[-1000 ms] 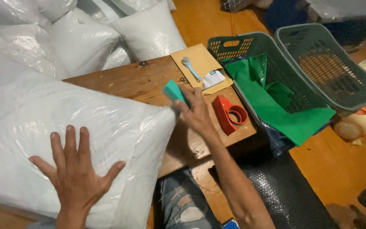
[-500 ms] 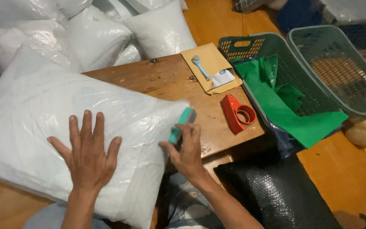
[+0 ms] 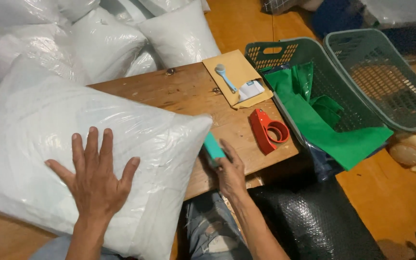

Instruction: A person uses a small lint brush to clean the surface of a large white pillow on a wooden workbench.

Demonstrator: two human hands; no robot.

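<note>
Right grip (image 3: 230,169) clamped on teal tool (image 3: 214,147), since last second drawn back from counter (image 3: 179,94) centre to bagged pillow's (image 3: 73,144) near corner. Left grip (image 3: 95,180) spread flat, pressing pillow as before. I read: pillow held down, tool now at plastic edge. Plastic glossy, crinkled; filling soft, puffy; counter bare wood, worn.

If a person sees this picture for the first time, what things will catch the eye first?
First, the big white pillow in clear plastic filling the left of the wooden table, with the left hand spread flat on it. Next, the right hand holding a teal tool at the pillow's edge. Then the red tape dispenser and bright green cloth draped over a basket, right.
</note>
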